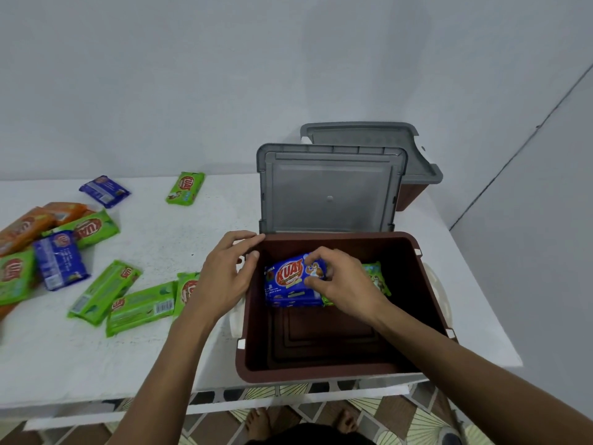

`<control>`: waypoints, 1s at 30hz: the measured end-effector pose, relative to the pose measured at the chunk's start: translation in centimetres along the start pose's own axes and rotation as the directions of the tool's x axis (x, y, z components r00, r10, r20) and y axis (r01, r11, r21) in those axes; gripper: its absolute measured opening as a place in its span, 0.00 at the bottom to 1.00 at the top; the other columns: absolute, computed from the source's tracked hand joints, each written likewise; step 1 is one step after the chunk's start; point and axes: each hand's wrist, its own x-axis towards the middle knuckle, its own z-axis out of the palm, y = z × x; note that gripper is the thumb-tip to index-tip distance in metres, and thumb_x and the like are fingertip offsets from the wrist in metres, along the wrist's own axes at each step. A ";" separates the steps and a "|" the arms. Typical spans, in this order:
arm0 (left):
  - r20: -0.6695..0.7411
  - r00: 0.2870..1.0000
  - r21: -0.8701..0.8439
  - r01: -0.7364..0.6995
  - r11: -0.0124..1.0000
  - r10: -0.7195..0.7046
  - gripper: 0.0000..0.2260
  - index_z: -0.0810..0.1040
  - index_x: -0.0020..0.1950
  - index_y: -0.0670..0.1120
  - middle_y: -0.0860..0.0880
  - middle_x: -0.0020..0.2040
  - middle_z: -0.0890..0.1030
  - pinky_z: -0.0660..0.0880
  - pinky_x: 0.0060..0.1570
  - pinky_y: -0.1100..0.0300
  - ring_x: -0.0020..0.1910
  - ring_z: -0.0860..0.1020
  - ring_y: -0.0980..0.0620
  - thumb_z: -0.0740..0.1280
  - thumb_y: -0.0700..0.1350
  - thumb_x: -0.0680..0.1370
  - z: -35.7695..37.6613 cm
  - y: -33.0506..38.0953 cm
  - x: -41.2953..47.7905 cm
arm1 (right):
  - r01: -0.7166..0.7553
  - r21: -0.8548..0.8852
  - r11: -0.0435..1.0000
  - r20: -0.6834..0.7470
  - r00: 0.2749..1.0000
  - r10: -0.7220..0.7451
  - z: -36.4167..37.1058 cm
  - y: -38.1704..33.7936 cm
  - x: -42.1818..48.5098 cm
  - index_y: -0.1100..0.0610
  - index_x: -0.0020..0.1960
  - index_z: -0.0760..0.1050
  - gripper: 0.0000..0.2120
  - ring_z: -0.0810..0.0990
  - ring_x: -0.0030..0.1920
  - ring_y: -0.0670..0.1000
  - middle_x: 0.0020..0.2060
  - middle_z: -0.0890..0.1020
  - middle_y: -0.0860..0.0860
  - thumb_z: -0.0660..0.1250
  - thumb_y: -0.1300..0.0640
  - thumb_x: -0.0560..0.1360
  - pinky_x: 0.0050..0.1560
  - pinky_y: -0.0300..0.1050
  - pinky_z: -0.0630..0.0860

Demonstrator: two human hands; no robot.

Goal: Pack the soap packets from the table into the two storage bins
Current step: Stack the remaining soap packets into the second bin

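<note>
Early days, by the look of it. The near bin (321, 370) holds only two packets, both toward its far wall. One is the blue packet (288, 281), which the right hand (340, 284) pinches by its end with curled fingers. The other is a green packet (377, 277), mostly covered by that hand. The left hand (224, 274) grips the bin's far-left rim corner.

To the left of the left hand, about ten loose packets (106, 290) lie on the table (192, 348) — green, blue and orange — so most of the packing remains.

Whether the blue packet has reached the bin floor is unclear. One green packet is partly behind the left wrist, and the pile runs off the frame's edge. Beyond both hands the raised lid (330, 194) screens the far bin (412, 195) — its contents are unseen.
</note>
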 end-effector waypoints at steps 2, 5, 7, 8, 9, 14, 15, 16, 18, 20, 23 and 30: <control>-0.002 1.000 -0.005 -0.011 1.000 0.011 0.17 0.78 0.66 0.50 0.53 0.62 0.75 0.73 0.53 0.70 0.58 0.73 0.61 0.60 0.48 0.79 0.0 -0.1 0.0 | 0.042 -0.141 0.989 -0.020 0.999 -0.045 0.1 -0.1 -0.1 0.48 0.58 0.73 0.13 0.75 0.51 0.45 0.53 0.73 0.47 0.71 0.52 0.75 0.38 0.30 0.73; -0.006 1.000 -0.014 -0.021 1.000 0.021 0.14 0.78 0.66 0.49 0.53 0.62 0.75 0.69 0.53 0.77 0.58 0.72 0.62 0.62 0.44 0.80 0.0 -0.2 -0.1 | 0.089 -0.264 0.960 0.003 0.996 -0.091 0.1 0.0 0.0 0.51 0.61 0.74 0.16 0.75 0.49 0.46 0.54 0.75 0.50 0.71 0.50 0.75 0.41 0.34 0.74; -0.005 1.000 -0.016 -0.027 1.000 0.027 0.14 0.78 0.66 0.49 0.53 0.62 0.75 0.69 0.54 0.76 0.59 0.73 0.62 0.63 0.42 0.80 0.0 -0.3 -0.1 | 0.102 -0.348 0.932 0.025 0.995 -0.099 0.1 0.1 0.2 0.52 0.64 0.75 0.19 0.77 0.51 0.50 0.55 0.77 0.52 0.70 0.49 0.75 0.47 0.43 0.78; -0.006 1.000 -0.020 -0.031 0.999 0.031 0.14 0.78 0.66 0.49 0.53 0.62 0.75 0.69 0.55 0.76 0.59 0.73 0.62 0.63 0.42 0.80 0.0 -0.4 -0.1 | 0.113 -0.393 0.913 0.034 0.993 -0.109 0.3 0.2 0.3 0.53 0.65 0.75 0.19 0.77 0.53 0.52 0.56 0.78 0.53 0.70 0.48 0.76 0.50 0.45 0.77; -0.006 0.999 -0.025 -0.032 0.999 0.032 0.14 0.78 0.66 0.49 0.53 0.62 0.75 0.70 0.56 0.74 0.59 0.73 0.62 0.64 0.42 0.80 0.0 -0.4 0.0 | 0.126 -0.435 0.892 0.041 0.992 -0.121 0.5 0.2 0.3 0.53 0.65 0.75 0.20 0.76 0.55 0.54 0.56 0.78 0.54 0.69 0.48 0.76 0.52 0.45 0.74; 0.005 1.000 -0.026 -0.015 1.000 0.015 0.15 0.77 0.67 0.50 0.54 0.63 0.75 0.71 0.58 0.70 0.60 0.73 0.61 0.64 0.42 0.80 -0.1 -0.4 -0.1 | 0.160 -0.522 0.838 0.074 0.987 -0.142 0.8 -0.1 0.7 0.53 0.67 0.74 0.21 0.73 0.58 0.54 0.58 0.77 0.54 0.66 0.46 0.78 0.53 0.43 0.70; 0.008 1.000 -0.028 -0.014 1.000 0.014 0.15 0.77 0.67 0.50 0.54 0.63 0.74 0.70 0.57 0.71 0.60 0.73 0.61 0.63 0.42 0.80 -0.1 -0.4 -0.1 | 0.167 -0.531 0.831 0.085 0.986 -0.144 0.8 -0.1 0.8 0.53 0.68 0.74 0.21 0.73 0.58 0.54 0.58 0.77 0.54 0.65 0.45 0.78 0.54 0.44 0.70; 0.011 1.000 -0.030 -0.015 0.999 0.015 0.15 0.77 0.67 0.50 0.54 0.63 0.74 0.70 0.57 0.72 0.60 0.73 0.62 0.63 0.42 0.80 -0.1 -0.4 -0.1 | 0.178 -0.544 0.820 0.095 0.984 -0.151 0.7 -0.1 0.8 0.52 0.68 0.73 0.21 0.73 0.58 0.54 0.58 0.77 0.54 0.65 0.45 0.78 0.55 0.44 0.70; 0.017 1.000 -0.031 -0.014 0.999 0.014 0.15 0.76 0.67 0.50 0.53 0.64 0.74 0.70 0.58 0.70 0.60 0.73 0.61 0.63 0.43 0.81 -0.1 -0.3 -0.1 | 0.203 -0.574 0.793 0.122 0.979 -0.162 0.6 -0.2 0.8 0.52 0.69 0.72 0.21 0.73 0.58 0.53 0.59 0.76 0.53 0.64 0.44 0.79 0.55 0.44 0.70; 0.028 1.000 -0.040 -0.005 0.999 0.006 0.15 0.76 0.67 0.50 0.53 0.64 0.74 0.71 0.59 0.69 0.61 0.74 0.59 0.62 0.45 0.81 -0.2 -0.3 -0.1 | 0.227 -0.598 0.769 0.152 0.974 -0.169 0.5 -0.3 0.9 0.52 0.69 0.71 0.22 0.73 0.59 0.53 0.59 0.76 0.53 0.63 0.44 0.79 0.57 0.45 0.71; 0.042 0.999 -0.081 0.013 0.997 -0.010 0.16 0.76 0.67 0.50 0.54 0.64 0.75 0.71 0.58 0.73 0.61 0.73 0.61 0.62 0.46 0.80 -0.3 -0.2 -0.2 | 0.242 -0.616 0.750 0.187 0.969 -0.159 0.0 -0.7 1.2 0.51 0.69 0.70 0.21 0.75 0.59 0.52 0.60 0.77 0.52 0.62 0.43 0.79 0.57 0.46 0.73; 0.080 0.996 -0.165 0.046 0.985 -0.033 0.15 0.78 0.65 0.55 0.58 0.59 0.78 0.75 0.54 0.63 0.54 0.78 0.59 0.64 0.43 0.80 -2.2 -1.3 -0.8 | 0.290 -0.544 0.788 0.155 0.957 -0.245 -1.8 -4.5 2.4 0.48 0.62 0.75 0.15 0.78 0.49 0.48 0.48 0.79 0.46 0.62 0.44 0.78 0.46 0.42 0.72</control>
